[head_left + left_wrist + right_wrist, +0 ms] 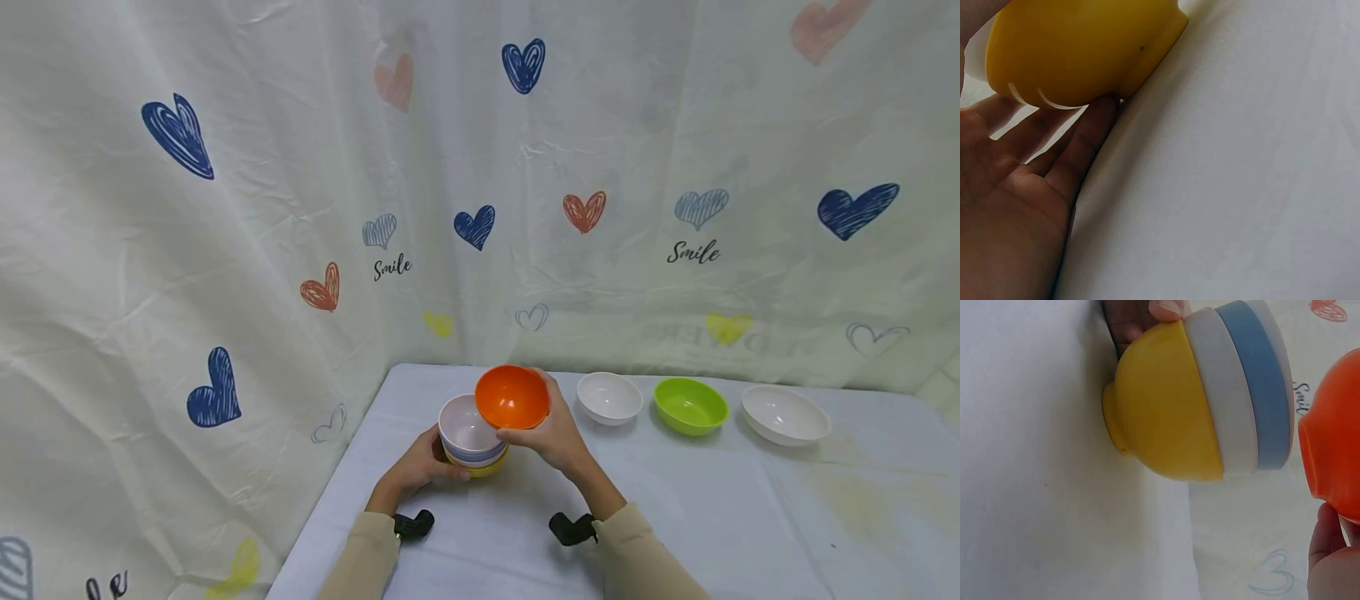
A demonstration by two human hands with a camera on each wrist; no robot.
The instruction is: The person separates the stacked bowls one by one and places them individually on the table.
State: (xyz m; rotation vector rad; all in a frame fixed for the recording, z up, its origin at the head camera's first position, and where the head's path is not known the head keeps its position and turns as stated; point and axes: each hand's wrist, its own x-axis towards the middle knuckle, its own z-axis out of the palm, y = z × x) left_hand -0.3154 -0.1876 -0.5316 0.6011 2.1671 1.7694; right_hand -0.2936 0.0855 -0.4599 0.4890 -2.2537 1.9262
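Nested bowls stand in a stack on the table: a yellow bowl point(1163, 406) at the bottom, a white bowl point(1225, 394) inside it, and a blue bowl point(1257, 387) with a pale interior on top. My left hand point(417, 467) grips the yellow bowl low on its left side, thumb in front and fingers round the far side. With my right hand point(557, 432) I hold an orange bowl point(512, 397) above the stack, tilted so its inside faces me. Its foot is just over the stack's rim in the right wrist view.
Along the table's back right stand a white bowl point(609, 398), a green bowl point(691, 407) and a wider white bowl point(785, 415). A white cloth covers the table point(675, 508). Behind it hangs a curtain point(637, 125) printed with hearts.
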